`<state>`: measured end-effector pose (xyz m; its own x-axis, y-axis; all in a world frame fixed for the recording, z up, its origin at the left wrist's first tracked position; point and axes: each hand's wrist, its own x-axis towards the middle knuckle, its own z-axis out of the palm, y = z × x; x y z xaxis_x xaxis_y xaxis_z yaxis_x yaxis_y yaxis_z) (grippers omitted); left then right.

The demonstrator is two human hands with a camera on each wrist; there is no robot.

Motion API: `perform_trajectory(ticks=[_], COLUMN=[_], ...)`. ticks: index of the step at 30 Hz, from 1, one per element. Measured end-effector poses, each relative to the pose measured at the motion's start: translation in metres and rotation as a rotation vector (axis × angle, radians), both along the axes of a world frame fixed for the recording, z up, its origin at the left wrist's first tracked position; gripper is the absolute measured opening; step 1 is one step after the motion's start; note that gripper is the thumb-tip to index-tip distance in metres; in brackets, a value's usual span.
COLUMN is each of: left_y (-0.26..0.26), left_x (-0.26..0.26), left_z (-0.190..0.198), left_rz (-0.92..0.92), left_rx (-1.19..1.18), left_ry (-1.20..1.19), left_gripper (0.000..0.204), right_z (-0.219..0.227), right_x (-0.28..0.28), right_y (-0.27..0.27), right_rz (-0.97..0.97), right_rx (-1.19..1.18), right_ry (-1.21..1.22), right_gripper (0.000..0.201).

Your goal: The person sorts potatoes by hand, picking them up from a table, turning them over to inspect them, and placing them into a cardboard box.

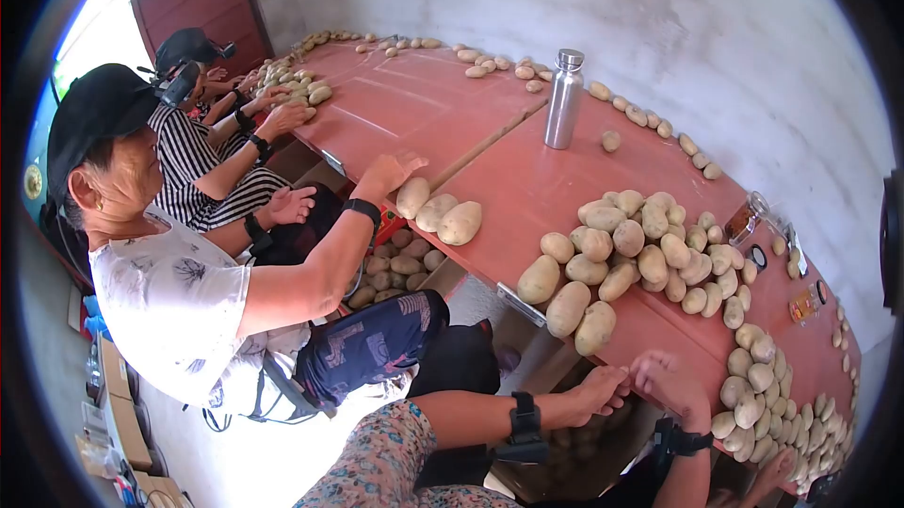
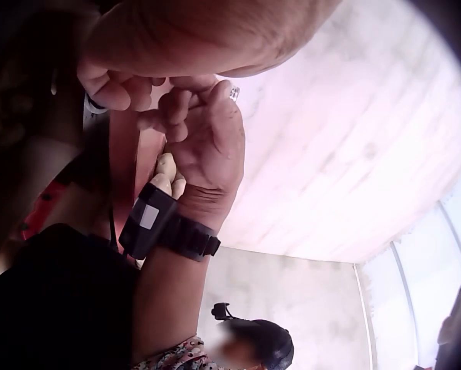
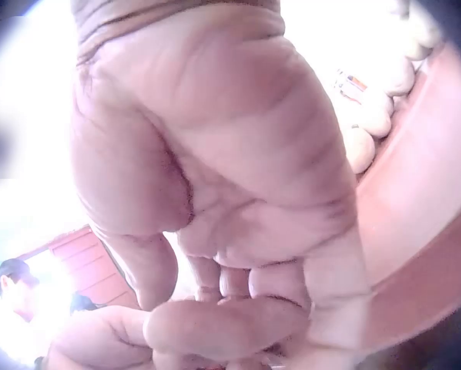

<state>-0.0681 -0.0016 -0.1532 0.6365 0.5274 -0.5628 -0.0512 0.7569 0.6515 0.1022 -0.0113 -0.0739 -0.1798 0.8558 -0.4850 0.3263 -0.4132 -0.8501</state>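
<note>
find potatoes [image 1: 628, 239] heaped on the red table [image 1: 508, 216] at twelve o'clock from left hand [image 1: 593, 395] and right hand [image 1: 667, 382], both relaxed and apparently empty. likely firm, fairly light, slightly slick and bruisable; grasp round the middle, not by the ends.

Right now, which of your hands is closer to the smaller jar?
Right: my right hand sits left of the jar, across potatoes; my left hand is farther left, beyond the right one.
</note>
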Motion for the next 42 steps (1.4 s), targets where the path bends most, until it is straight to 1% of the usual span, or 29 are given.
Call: perform_trajectory(ticks=[1, 3, 5, 6, 7, 9, 10, 11, 13, 15, 17, 18, 20, 21, 23, 24, 26, 27, 29, 30, 32, 33, 35, 36, 38, 39, 41, 42], left_y=[0.001, 0.001, 0.0, 0.003, 0.001, 0.002, 0.002, 0.002, 0.003, 0.004, 0.005, 0.007, 0.009, 0.01, 0.011, 0.011, 0.011, 0.011, 0.011, 0.011, 0.013, 0.013, 0.014, 0.014, 0.014, 0.014, 0.013, 0.013], left_x=[0.001, -0.001, 0.001, 0.002, 0.002, 0.0, -0.001, -0.002, -0.009, -0.012, -0.016, -0.018, -0.022, -0.024, -0.028, -0.029, -0.033, -0.035, -0.039, -0.041, -0.044, -0.046, -0.049, -0.049, -0.05, -0.049, -0.049, -0.05], left_z=[0.002, 0.004, 0.009, 0.003, 0.008, 0.008, 0.007, 0.01, 0.017, 0.022, 0.024, 0.025, 0.024, 0.022, 0.018, 0.017, 0.021, 0.024, 0.028, 0.028, 0.027, 0.027, 0.027, 0.028, 0.029, 0.028, 0.027, 0.03], left_rz=[0.016, 0.028, 0.073, 0.014, 0.028, -0.004, -0.006, -0.051, -0.022, -0.034, -0.04, -0.05, -0.063, -0.059, -0.065, -0.068, -0.069, -0.07, -0.08, -0.08, -0.086, -0.083, -0.076, -0.074, -0.058, -0.057, -0.053, -0.056], left_rx=[0.022, 0.031, 0.044, 0.029, 0.042, 0.051, 0.009, 0.002, -0.006, -0.012, -0.013, -0.005, 0.003, 0.019, 0.03, 0.035, 0.04, 0.039, 0.058, 0.06, 0.087, 0.088, 0.117, 0.117, 0.129, 0.127, 0.152, 0.148], left_ry=[-0.007, -0.015, -0.063, -0.056, -0.05, -0.099, -0.122, -0.151, -0.138, -0.136, -0.133, -0.124, -0.119, -0.149, -0.182, -0.198, -0.212, -0.22, -0.221, -0.227, -0.248, -0.252, -0.246, -0.25, -0.219, -0.221, -0.238, -0.241], left_gripper=[0.024, 0.024, 0.019, 0.023, 0.022, 0.02, 0.018, 0.018, 0.016, 0.016, 0.015, 0.015, 0.015, 0.015, 0.015, 0.015, 0.015, 0.015, 0.015, 0.015, 0.017, 0.017, 0.018, 0.018, 0.018, 0.018, 0.017, 0.017], right_z=[0.0, -0.006, 0.002, -0.008, -0.019, -0.028, -0.028, -0.027, -0.023, -0.026, -0.035, -0.032, -0.028, -0.018, 0.009, 0.012, 0.011, 0.011, 0.009, 0.01, 0.009, 0.004, -0.008, -0.006, -0.002, 0.0, 0.004, 0.001], right_x=[-0.001, -0.003, -0.009, -0.004, 0.002, 0.002, 0.0, -0.002, -0.011, -0.014, -0.012, -0.012, -0.013, -0.017, -0.026, -0.024, -0.016, -0.013, -0.007, -0.007, -0.009, -0.012, -0.019, -0.025, -0.035, -0.038, -0.045, -0.047], right_y=[0.006, 0.022, 0.034, 0.046, 0.055, 0.062, 0.066, 0.067, 0.067, 0.069, 0.07, 0.073, 0.075, 0.076, 0.082, 0.089, 0.108, 0.116, 0.13, 0.138, 0.152, 0.153, 0.154, 0.153, 0.148, 0.145, 0.136, 0.132], right_rz=[0.0, -0.195, -0.239, -0.266, -0.309, -0.457, -0.488, -0.5, -0.542, -0.555, -0.567, -0.56, -0.583, -0.585, -0.524, -0.527, -0.472, -0.468, -0.477, -0.475, -0.483, -0.48, -0.318, -0.315, -0.373, -0.37, -0.439, -0.44], right_rx=[-0.004, 0.371, 0.54, 0.541, 0.547, 0.542, 0.542, 0.54, 0.535, 0.523, 0.702, 0.707, 0.92, 0.92, 0.993, 0.99, 1.045, 1.046, 0.947, 0.95, 0.689, 0.692, 0.718, 0.719, 0.618, 0.617, 0.573, 0.569], right_ry=[-0.003, 0.111, 0.082, 0.123, 0.153, 0.06, 0.008, -0.038, -0.112, -0.155, -0.343, -0.354, -0.545, -0.551, -0.79, -0.798, -0.876, -0.883, -0.998, -1.003, -0.957, -0.959, -1.083, -1.085, -1.136, -1.139, -1.159, -1.164], right_gripper=[0.023, 0.025, 0.023, 0.023, 0.023, 0.023, 0.023, 0.024, 0.025, 0.026, 0.027, 0.027, 0.029, 0.029, 0.032, 0.032, 0.042, 0.042, 0.054, 0.054, 0.063, 0.063, 0.07, 0.07, 0.079, 0.079, 0.088, 0.088])
